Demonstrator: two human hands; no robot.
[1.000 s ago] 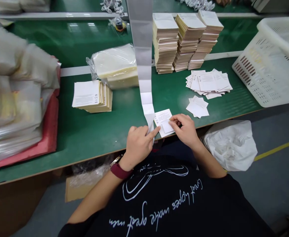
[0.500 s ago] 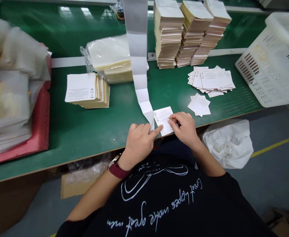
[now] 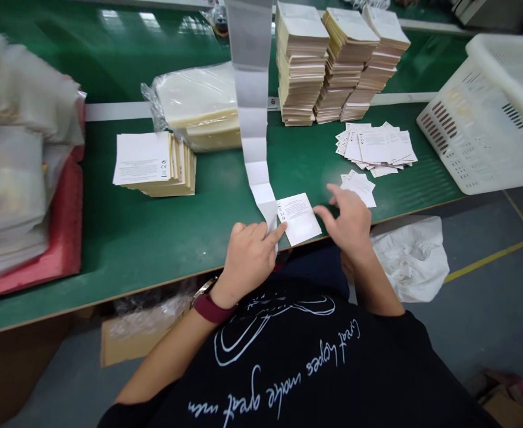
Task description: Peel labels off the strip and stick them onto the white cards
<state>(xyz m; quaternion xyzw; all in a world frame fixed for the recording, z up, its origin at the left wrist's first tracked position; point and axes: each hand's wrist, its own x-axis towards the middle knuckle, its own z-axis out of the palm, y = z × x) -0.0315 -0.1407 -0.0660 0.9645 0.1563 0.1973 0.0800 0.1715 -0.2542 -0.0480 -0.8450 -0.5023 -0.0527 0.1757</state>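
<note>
A white printed card [image 3: 300, 223] lies flat near the front edge of the green table. My left hand [image 3: 251, 258] is closed on the lower end of a long white label strip [image 3: 257, 173], which hangs down in folded segments from above. Its index fingertip touches the card's left side. Just right of the card, my right hand [image 3: 349, 220] is open, thumb and index finger apart, holding nothing. Close beyond its fingers sit a few loose white cards [image 3: 360, 186]. A larger scattered pile of printed cards [image 3: 384, 147] lies farther back.
Tall stacks of cards [image 3: 302, 65] stand at the back. A card block [image 3: 143, 157] and a plastic-wrapped bundle [image 3: 199, 98] are on the left. Bagged goods [image 3: 11, 196] rest on red foam [image 3: 67, 220]. A white basket [image 3: 488, 125] stands right; a white sack [image 3: 415, 258] is below.
My right hand has let go of the card, moved right toward the loose cards and spread its fingers. My left hand stays at the strip and card. The view has shifted slightly.
</note>
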